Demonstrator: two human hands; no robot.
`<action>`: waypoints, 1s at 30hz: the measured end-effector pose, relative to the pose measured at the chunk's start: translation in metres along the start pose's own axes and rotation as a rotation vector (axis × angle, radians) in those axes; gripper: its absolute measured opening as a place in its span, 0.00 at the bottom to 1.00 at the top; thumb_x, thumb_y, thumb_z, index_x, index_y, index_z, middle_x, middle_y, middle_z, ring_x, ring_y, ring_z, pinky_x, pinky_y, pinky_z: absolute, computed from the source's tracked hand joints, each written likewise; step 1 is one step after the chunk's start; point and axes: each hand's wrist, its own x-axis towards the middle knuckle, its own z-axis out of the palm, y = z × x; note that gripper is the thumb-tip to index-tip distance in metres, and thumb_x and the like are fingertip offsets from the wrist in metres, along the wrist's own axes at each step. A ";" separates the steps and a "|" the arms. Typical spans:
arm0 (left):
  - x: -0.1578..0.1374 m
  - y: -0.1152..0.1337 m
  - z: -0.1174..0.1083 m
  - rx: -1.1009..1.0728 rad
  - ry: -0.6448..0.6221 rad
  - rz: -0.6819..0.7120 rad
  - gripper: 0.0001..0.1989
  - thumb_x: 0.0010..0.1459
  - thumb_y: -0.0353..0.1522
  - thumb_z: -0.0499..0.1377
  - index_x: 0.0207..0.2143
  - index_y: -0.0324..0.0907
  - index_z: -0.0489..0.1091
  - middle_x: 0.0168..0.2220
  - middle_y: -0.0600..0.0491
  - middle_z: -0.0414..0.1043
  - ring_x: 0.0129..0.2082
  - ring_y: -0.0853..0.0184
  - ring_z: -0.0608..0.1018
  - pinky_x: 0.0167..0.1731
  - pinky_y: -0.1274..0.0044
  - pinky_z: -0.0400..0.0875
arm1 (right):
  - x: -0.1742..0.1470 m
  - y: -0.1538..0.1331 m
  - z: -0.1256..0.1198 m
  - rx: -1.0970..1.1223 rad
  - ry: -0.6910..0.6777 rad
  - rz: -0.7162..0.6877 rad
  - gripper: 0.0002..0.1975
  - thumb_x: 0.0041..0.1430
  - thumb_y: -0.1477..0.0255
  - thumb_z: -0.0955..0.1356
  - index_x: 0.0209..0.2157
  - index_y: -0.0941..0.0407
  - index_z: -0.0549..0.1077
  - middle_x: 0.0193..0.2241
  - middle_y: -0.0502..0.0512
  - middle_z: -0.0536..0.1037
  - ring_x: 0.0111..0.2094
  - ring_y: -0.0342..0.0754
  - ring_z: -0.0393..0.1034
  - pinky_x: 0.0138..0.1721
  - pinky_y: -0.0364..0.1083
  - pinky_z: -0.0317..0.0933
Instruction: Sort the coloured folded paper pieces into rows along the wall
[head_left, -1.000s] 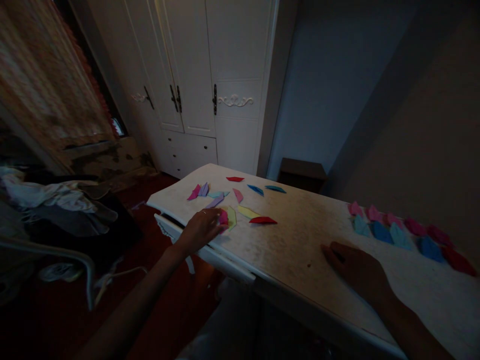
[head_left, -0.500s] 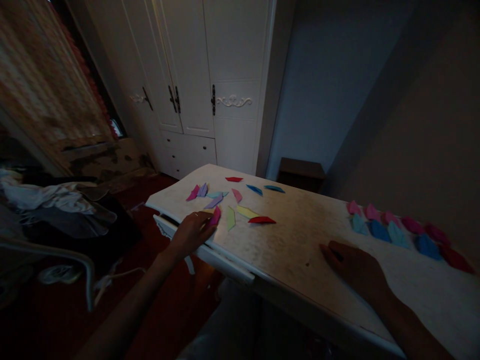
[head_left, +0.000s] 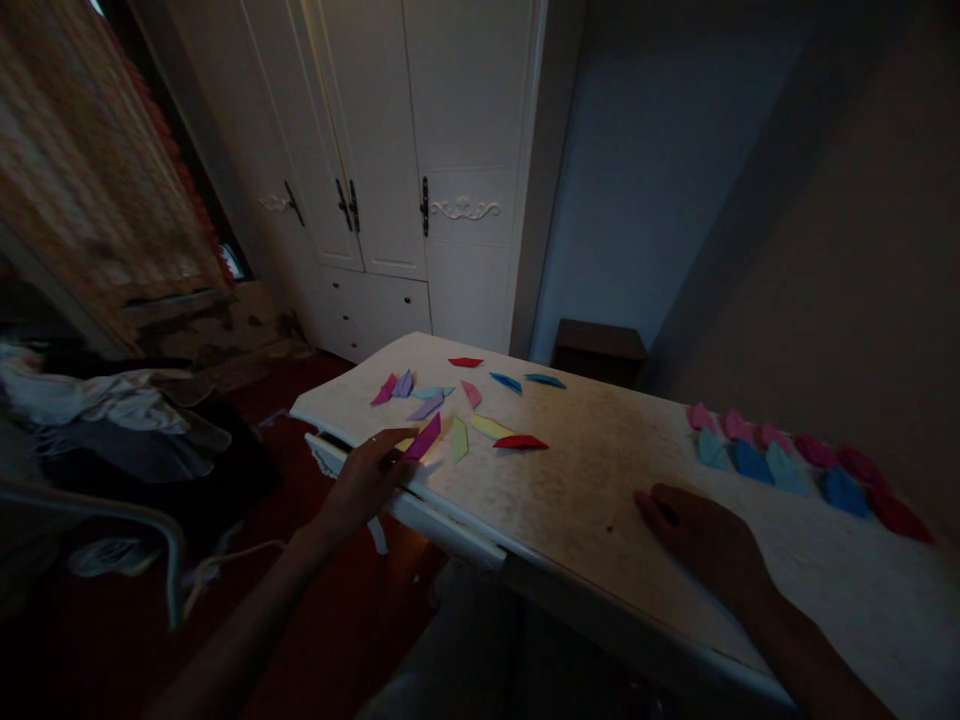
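Near the table's front left, my left hand (head_left: pixel 371 475) pinches a magenta folded paper piece (head_left: pixel 425 438) between thumb and fingers, lifted at a slant. Just right of it lie a pale green folded paper (head_left: pixel 460 440), a yellow one (head_left: pixel 491 428) and a red one (head_left: pixel 520 442). Behind it are a lilac piece (head_left: pixel 427 405), a pink piece (head_left: pixel 472 394) and another magenta piece (head_left: pixel 385 390). My right hand (head_left: pixel 709 545) rests on the tabletop with its fingers loosely curled, nothing visible in them.
Pink and blue folded papers (head_left: pixel 750 460) stand in two rows at the table's right, with a red one (head_left: pixel 900 515) at the end. Two blue pieces (head_left: pixel 545 380) lie at the back edge. A drawer (head_left: pixel 442 530) sticks out below the white table (head_left: pixel 577 480). Behind stands a wardrobe (head_left: pixel 472 130).
My left hand has drawn slightly back toward the front edge, and the magenta paper is turned so more of its flat face shows. My right hand stays put; the view has shifted slightly.
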 end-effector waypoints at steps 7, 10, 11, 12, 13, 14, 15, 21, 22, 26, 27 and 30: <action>-0.005 0.015 0.006 -0.112 0.036 -0.055 0.16 0.54 0.40 0.60 0.43 0.41 0.72 0.37 0.49 0.77 0.30 0.65 0.80 0.30 0.74 0.76 | -0.001 -0.003 -0.002 -0.001 0.012 0.006 0.22 0.62 0.55 0.56 0.23 0.52 0.69 0.22 0.52 0.74 0.25 0.49 0.69 0.25 0.44 0.50; -0.006 0.019 0.009 -0.168 0.037 -0.089 0.15 0.52 0.39 0.62 0.41 0.42 0.73 0.31 0.52 0.77 0.28 0.66 0.80 0.28 0.76 0.76 | -0.001 -0.004 -0.003 0.008 0.016 0.007 0.22 0.62 0.55 0.56 0.22 0.52 0.68 0.21 0.52 0.73 0.24 0.49 0.68 0.24 0.44 0.50; -0.006 0.020 0.010 -0.193 0.024 -0.106 0.15 0.51 0.39 0.62 0.40 0.42 0.73 0.30 0.53 0.77 0.26 0.67 0.79 0.27 0.77 0.75 | -0.001 -0.004 -0.003 0.008 0.021 0.004 0.22 0.62 0.55 0.57 0.22 0.52 0.68 0.21 0.52 0.73 0.24 0.48 0.68 0.24 0.44 0.50; -0.006 0.022 0.012 -0.215 0.007 -0.119 0.13 0.51 0.39 0.62 0.38 0.42 0.74 0.28 0.54 0.77 0.26 0.67 0.79 0.26 0.78 0.74 | -0.002 -0.004 -0.003 0.006 0.025 0.000 0.22 0.62 0.55 0.57 0.22 0.52 0.68 0.21 0.51 0.73 0.24 0.48 0.68 0.24 0.44 0.50; -0.006 0.022 0.013 -0.229 -0.010 -0.127 0.12 0.52 0.39 0.62 0.36 0.42 0.74 0.27 0.54 0.77 0.25 0.68 0.78 0.25 0.79 0.74 | -0.002 -0.004 -0.003 0.003 0.029 -0.005 0.22 0.62 0.55 0.57 0.22 0.52 0.68 0.21 0.51 0.73 0.24 0.48 0.68 0.24 0.44 0.50; -0.006 0.023 0.015 -0.234 -0.022 -0.131 0.11 0.52 0.39 0.62 0.34 0.42 0.75 0.26 0.55 0.77 0.25 0.68 0.78 0.25 0.79 0.73 | -0.002 -0.004 -0.003 0.001 0.031 -0.009 0.22 0.62 0.56 0.57 0.22 0.52 0.68 0.21 0.51 0.73 0.23 0.47 0.68 0.24 0.44 0.50; -0.005 0.024 0.016 -0.233 -0.030 -0.128 0.10 0.52 0.39 0.62 0.32 0.42 0.75 0.25 0.55 0.77 0.24 0.68 0.78 0.24 0.79 0.72 | -0.001 -0.004 -0.003 -0.001 0.032 -0.013 0.22 0.62 0.56 0.57 0.22 0.52 0.67 0.21 0.51 0.73 0.23 0.47 0.68 0.24 0.44 0.49; -0.003 0.030 0.020 -0.252 -0.069 -0.111 0.12 0.53 0.41 0.62 0.31 0.41 0.78 0.23 0.54 0.77 0.22 0.69 0.77 0.22 0.81 0.71 | 0.000 -0.003 -0.002 -0.011 0.022 -0.017 0.22 0.63 0.56 0.57 0.22 0.53 0.67 0.21 0.51 0.73 0.23 0.47 0.67 0.24 0.44 0.49; -0.003 0.031 0.021 -0.257 -0.073 -0.107 0.13 0.53 0.41 0.62 0.32 0.42 0.78 0.23 0.54 0.77 0.21 0.69 0.76 0.21 0.80 0.71 | -0.001 -0.003 -0.002 -0.015 0.022 -0.018 0.22 0.63 0.56 0.57 0.23 0.53 0.67 0.22 0.52 0.74 0.24 0.48 0.68 0.25 0.44 0.49; 0.000 0.031 0.024 -0.231 -0.035 -0.093 0.15 0.53 0.44 0.61 0.33 0.43 0.79 0.26 0.52 0.79 0.21 0.68 0.76 0.21 0.79 0.72 | -0.002 -0.006 -0.004 -0.051 0.020 -0.018 0.21 0.65 0.59 0.57 0.24 0.53 0.67 0.23 0.52 0.74 0.25 0.47 0.68 0.26 0.44 0.49; 0.001 0.030 0.024 -0.216 -0.028 -0.101 0.16 0.53 0.44 0.61 0.33 0.43 0.79 0.27 0.52 0.79 0.21 0.68 0.76 0.20 0.79 0.72 | -0.002 -0.007 -0.004 -0.059 0.020 -0.021 0.20 0.65 0.59 0.57 0.24 0.54 0.67 0.23 0.52 0.74 0.25 0.46 0.67 0.26 0.44 0.49; 0.004 0.026 0.026 -0.212 -0.037 -0.141 0.18 0.53 0.46 0.60 0.35 0.42 0.78 0.29 0.51 0.80 0.21 0.67 0.77 0.20 0.78 0.73 | 0.000 -0.010 -0.006 -0.072 0.027 -0.031 0.19 0.65 0.61 0.57 0.24 0.54 0.66 0.23 0.51 0.73 0.25 0.46 0.67 0.27 0.44 0.48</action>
